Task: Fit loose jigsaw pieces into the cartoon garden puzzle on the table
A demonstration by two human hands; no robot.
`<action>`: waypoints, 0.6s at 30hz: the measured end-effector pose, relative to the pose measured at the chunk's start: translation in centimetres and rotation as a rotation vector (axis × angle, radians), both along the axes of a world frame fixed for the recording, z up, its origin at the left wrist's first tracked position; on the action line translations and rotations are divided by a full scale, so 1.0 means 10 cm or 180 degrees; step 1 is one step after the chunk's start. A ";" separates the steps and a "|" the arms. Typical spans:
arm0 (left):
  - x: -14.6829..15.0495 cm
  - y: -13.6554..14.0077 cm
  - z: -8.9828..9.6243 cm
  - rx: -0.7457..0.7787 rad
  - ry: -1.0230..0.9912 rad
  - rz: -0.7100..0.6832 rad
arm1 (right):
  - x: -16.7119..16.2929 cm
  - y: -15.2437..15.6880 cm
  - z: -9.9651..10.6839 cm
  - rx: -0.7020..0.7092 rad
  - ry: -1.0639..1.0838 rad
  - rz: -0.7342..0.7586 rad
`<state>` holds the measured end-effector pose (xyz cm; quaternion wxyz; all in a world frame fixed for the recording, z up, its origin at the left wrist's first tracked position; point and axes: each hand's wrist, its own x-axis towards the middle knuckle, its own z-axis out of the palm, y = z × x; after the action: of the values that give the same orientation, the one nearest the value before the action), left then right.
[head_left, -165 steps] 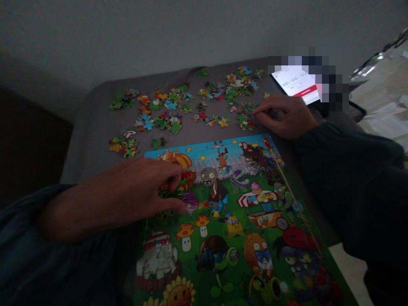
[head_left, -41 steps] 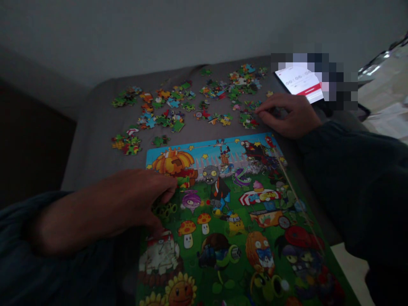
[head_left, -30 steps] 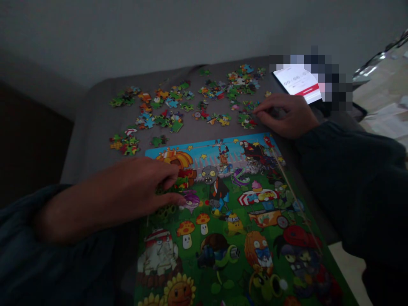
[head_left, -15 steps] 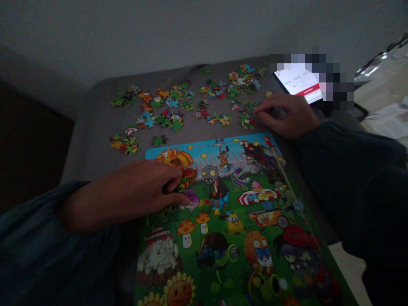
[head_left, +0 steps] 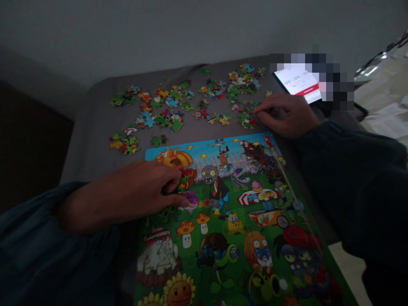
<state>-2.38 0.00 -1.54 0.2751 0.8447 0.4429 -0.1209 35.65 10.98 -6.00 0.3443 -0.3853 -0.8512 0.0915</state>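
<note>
A picture puzzle board (head_left: 223, 238) with cartoon zombies, mushrooms and sunflowers lies in front of me. My left hand (head_left: 137, 191) rests over its upper left part, with the thumb stretched out on the picture and the index finger bent apart from it. Nothing shows in that hand. Beyond the board's top right corner, my right hand (head_left: 287, 114) is closed, thumb and fingertips brought together at the edge of a cluster of loose puzzle pieces (head_left: 247, 119). Whether a piece is between those fingertips is too dim to tell.
Several more groups of puzzle pieces (head_left: 168, 119) are spread over the grey cloth surface (head_left: 92, 127) behind the board. A lit phone (head_left: 299, 85) showing a timer stands at the back right, partly blurred out. A pale wall (head_left: 159, 34) rises behind.
</note>
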 end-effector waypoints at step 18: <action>-0.01 -0.02 0.02 -0.0044 0.0008 0.0037 | -0.01 -0.01 0.01 -0.0112 0.0020 -0.0011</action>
<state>-2.52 -0.20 -1.37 0.2811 0.8401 0.4473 -0.1233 35.57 10.92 -5.90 0.3403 -0.3924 -0.8478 0.1070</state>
